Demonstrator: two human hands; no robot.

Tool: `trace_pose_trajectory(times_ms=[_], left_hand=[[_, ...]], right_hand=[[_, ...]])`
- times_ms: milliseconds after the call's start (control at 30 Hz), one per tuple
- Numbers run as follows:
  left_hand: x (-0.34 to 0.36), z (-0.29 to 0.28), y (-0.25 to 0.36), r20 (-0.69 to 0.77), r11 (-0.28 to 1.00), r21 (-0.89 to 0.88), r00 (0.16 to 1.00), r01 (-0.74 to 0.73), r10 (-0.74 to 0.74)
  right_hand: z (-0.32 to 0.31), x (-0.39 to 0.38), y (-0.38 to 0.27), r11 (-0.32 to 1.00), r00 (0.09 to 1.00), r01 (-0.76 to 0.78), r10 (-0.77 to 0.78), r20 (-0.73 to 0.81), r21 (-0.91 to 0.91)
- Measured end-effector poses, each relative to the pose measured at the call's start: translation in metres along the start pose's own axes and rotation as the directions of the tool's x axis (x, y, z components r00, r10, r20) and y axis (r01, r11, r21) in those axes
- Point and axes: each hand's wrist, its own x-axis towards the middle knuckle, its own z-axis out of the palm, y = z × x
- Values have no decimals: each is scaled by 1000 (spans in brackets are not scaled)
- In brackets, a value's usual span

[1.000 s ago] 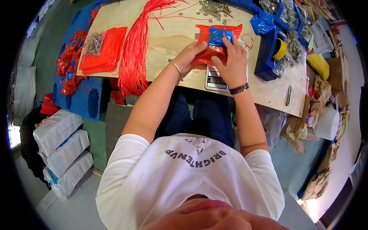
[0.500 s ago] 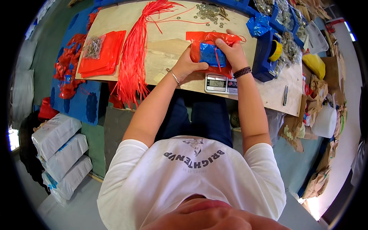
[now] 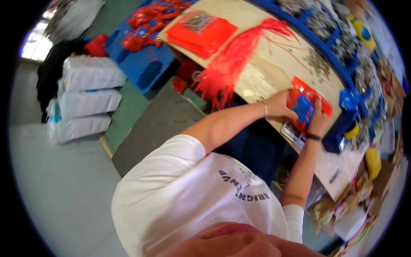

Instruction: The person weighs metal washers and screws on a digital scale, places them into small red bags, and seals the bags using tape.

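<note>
My left hand [image 3: 281,107] and my right hand [image 3: 318,119] both grip a red plastic package [image 3: 317,99] with a blue packet [image 3: 303,109] in its middle, one hand at each side. They hold it over a small scale [image 3: 291,136], which is partly hidden by the package. Left of the package a long bunch of red plastic strands [image 3: 227,64] lies on the wooden table [image 3: 274,51], its loose ends over the near edge. Loose metal washers [image 3: 319,64] lie beyond the package. To the right is a blue tape dispenser [image 3: 336,135] with yellow tape [image 3: 352,131].
Red sheets [image 3: 201,40] under a bag of metal parts [image 3: 197,21] lie at upper left, beside a blue board [image 3: 139,73] with red bundles [image 3: 141,19]. White wrapped packs [image 3: 90,103] are stacked left. Blue bins [image 3: 325,32] of hardware line the back. A pen-like tool [image 3: 336,174] lies right.
The head view has swung round, tilting the table and shifting it rightward in the picture, with some blur. Both hands still hold the package, which was turned earlier to show more of the blue packet.
</note>
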Motion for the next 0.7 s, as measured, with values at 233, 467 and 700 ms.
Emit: trace_pose_trajectory(times_ms=[233, 467, 700], left_hand=[[-107, -20, 18, -242, 987, 116, 967, 107, -76], [-121, -137, 130, -397, 901, -434, 903, -24, -167], [-36, -313, 239, -787, 808, -295, 609, -510, 97]], right_hand=[[15, -65, -27, 995, 944, -62, 83, 319, -75], [3, -79, -53, 864, 846, -266, -4, 533, 429], [-5, -95, -42, 890, 832, -207, -58, 552, 407]])
